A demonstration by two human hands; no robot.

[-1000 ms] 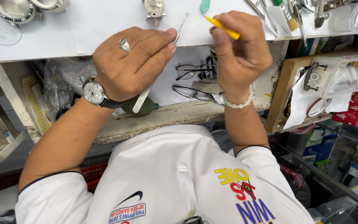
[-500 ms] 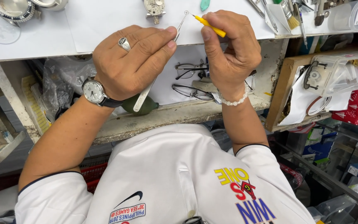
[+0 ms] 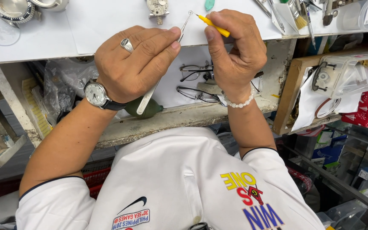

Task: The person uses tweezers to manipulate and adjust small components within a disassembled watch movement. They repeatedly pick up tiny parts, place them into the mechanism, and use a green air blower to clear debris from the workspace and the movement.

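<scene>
While my left hand pinches tweezers gripping a tiny ring steady, my right hand at three o'clock clasps a yellow pick angled toward it.

Bright polished metal on the tweezers, slim and smooth in the left hand, tips glinting above the matt white paper sheet that covers the counter. The right hand pinches a thin stick with a glossy yellow plastic handle and a fine metal point. On the left wrist, a steel-cased watch, shiny, on a dark smooth strap; a silver-toned metal ring on a finger. At the right wrist, a bracelet of pale glossy beads. Below the counter edge, rough chipped wood; wire-framed spectacles gleam above it. The white shirt looks like smooth knit cloth.
</scene>
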